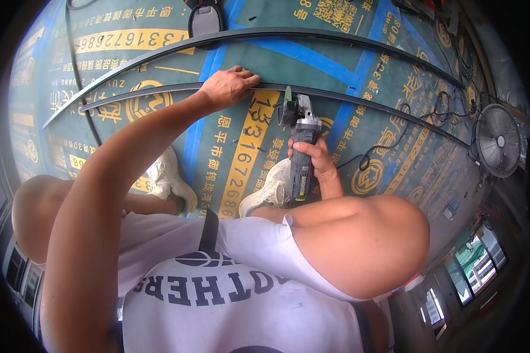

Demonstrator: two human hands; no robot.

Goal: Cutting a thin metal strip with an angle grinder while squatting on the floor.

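A grey-and-black handheld angle grinder (301, 162) is grasped by the right hand (318, 157), its green disc (288, 95) at a long, thin dark-grey strip (359, 99). The left hand (228, 88) clasps that strip over green printed floor covering (277, 63); beyond lies a second grey strip (312, 33).

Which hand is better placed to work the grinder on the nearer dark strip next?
Right, I'd judge: the right hand grips the grinder, whose green disc sits by the nearer dark strip. The left hand rests on that strip.
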